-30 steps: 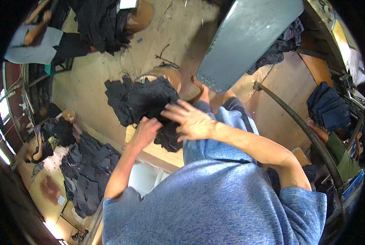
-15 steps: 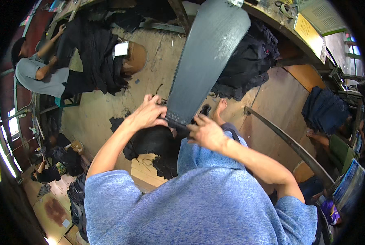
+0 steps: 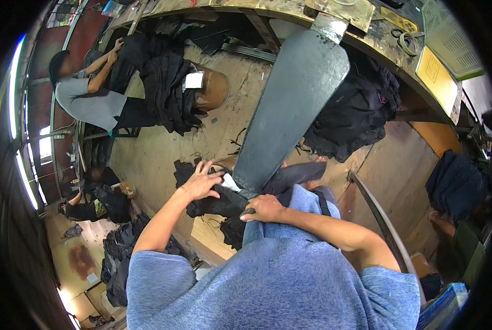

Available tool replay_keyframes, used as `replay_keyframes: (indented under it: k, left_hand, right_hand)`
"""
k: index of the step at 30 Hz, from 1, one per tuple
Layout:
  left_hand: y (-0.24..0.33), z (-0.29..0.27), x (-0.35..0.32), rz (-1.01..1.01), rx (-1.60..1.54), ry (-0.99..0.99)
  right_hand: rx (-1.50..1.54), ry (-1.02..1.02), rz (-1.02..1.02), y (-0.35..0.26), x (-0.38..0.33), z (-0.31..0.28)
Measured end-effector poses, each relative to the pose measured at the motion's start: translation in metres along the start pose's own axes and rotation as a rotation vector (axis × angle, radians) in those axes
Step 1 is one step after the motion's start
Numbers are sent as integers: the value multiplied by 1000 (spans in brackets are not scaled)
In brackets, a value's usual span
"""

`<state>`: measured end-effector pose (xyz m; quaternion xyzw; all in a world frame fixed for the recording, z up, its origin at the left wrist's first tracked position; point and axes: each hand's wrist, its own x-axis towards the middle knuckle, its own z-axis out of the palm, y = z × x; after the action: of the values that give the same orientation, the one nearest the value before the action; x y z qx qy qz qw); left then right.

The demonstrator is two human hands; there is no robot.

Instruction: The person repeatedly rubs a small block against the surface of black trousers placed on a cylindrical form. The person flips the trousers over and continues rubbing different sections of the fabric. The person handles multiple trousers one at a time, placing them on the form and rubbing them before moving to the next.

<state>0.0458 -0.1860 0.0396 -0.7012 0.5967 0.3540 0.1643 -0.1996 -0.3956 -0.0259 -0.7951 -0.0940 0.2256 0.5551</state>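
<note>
Nearest the camera, the right hand (image 3: 265,209) was closed around the low end of a dark cloth (image 3: 224,204), its grip tight on the fabric just under the tip of one long grey form (image 3: 290,110). The left hand (image 3: 201,182) lay open and flat on the same cloth, fingers spread, pressing it beside the form's tip without grasping. The cloth sat at the form's low end, draped over the person's lap, above a pale wooden stool (image 3: 213,236).

Left of the lap lay one heap of dark garments (image 3: 117,264) on the floor (image 3: 158,154). Farther out, a second dark pile (image 3: 356,115) sat under the bench (image 3: 290,16) to the right of the form, and a third pile (image 3: 457,184) lay at the right rim. At the far left, one seated person (image 3: 89,102) handled a fourth dark pile (image 3: 166,93) beside a brown barrel (image 3: 213,88).
</note>
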Motion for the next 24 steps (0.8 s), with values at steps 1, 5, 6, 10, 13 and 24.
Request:
replay_keyframes:
  k: [1,5,6,10,13,24]
  left_hand:
    - [-4,-9,6,3,-50,82]
    - [-20,-73,62,126,-114,311]
    - [-23,-98,83,201,-34,444]
    - [-25,-212,176,183,45,785]
    - [1,-253,215,-2,40,1186]
    - [3,-306,376,529,214,771]
  right_hand:
    - [70,11,40,4,-4,-10]
    - [-54,125,126,23,-37,-99]
    - [-94,129,183,29,-48,-137]
    - [-68,453,132,40,-63,-294]
    - [-298,542,371,35,-65,-375]
    - [-386,1321,-99,16,-48,-231]
